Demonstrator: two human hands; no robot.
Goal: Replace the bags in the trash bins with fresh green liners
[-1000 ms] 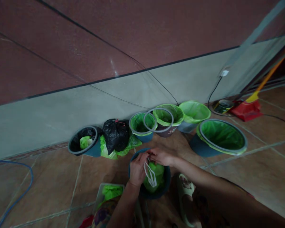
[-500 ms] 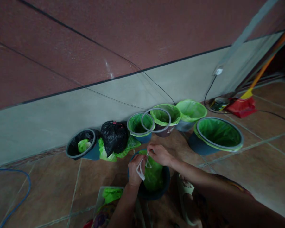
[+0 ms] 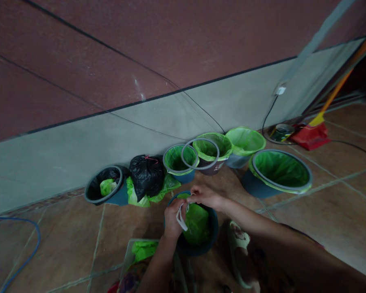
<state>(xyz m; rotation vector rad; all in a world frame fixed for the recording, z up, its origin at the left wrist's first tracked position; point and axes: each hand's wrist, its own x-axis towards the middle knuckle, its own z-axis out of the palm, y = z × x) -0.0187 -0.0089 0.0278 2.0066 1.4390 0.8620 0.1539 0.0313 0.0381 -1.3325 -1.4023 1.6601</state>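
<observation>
In front of me stands a dark blue trash bin (image 3: 213,234) with a green plastic bag (image 3: 197,228) bunched inside it. My left hand (image 3: 172,217) is closed at the bag's gathered top, and a white drawstring (image 3: 181,219) loops out of its fingers. My right hand (image 3: 208,197) pinches the same drawstring close beside the left, above the bin's far rim. Fingertips and string overlap, so the exact form of the string between the hands is hard to see.
Several lined bins stand along the wall, including a large one (image 3: 256,183) at right. A black tied bag (image 3: 146,177) leans by a tipped bin (image 3: 116,197). A tray (image 3: 129,248) with green plastic lies near my left arm. A red dustpan (image 3: 311,136) is at right.
My hands have come closer together at the drawstring, the right one shifting slightly left. Less string shows between them. The bins have not moved.
</observation>
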